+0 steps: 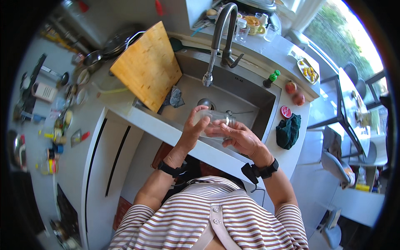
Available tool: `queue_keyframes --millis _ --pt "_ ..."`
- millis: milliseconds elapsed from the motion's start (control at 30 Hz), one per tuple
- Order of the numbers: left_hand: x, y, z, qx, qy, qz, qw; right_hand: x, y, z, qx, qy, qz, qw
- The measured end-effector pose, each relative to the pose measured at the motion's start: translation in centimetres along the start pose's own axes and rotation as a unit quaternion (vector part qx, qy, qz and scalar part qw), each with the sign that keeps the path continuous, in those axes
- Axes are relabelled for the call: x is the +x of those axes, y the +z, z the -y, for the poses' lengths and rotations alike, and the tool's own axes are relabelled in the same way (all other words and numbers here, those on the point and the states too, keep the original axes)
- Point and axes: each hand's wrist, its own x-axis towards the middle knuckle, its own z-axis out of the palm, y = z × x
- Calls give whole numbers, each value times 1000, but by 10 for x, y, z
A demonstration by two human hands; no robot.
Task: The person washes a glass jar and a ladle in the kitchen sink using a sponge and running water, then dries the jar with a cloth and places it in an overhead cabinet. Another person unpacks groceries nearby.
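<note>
Above the front part of a stainless steel sink (225, 97), both hands hold a clear jar (214, 115). It lies on its side with its threaded neck toward the right. My left hand (195, 123) grips the base end, thumb across the side. Around the neck end are the fingers of my right hand (239, 134), touching the wall and rim. No lid is on the jar. A gooseneck faucet (217, 37) hangs over the basin behind the jar. On the sink floor, a round drain piece (204, 102) and a thin metal utensil (242, 112) show partly beyond my hands.
A wooden cutting board (150, 67) leans across the sink's left side, beside a grey cloth (175, 97). Right of the basin are a green-topped bottle (272, 78), two onions (294, 93), a red round lid (285, 112) and a dark green cloth (288, 132). Glasses (242, 32) stand behind.
</note>
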Motion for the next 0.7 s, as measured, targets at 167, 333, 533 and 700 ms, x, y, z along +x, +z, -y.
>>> queue_keyframes --millis 167,333,533,700 --pt "43 -59 0 -60 -93 76 991 57 22 7 -110 -12 -12 994" --pt "62 -74 35 -203 -314 79 924 95 37 -9 -451 -97 -211 862" --pt "78 -77 73 -388 -418 48 820 119 22 -12 -575 -113 -210 783" --pt "100 -74 95 -439 -380 17 814 116 -15 10 -467 -213 -257 819"
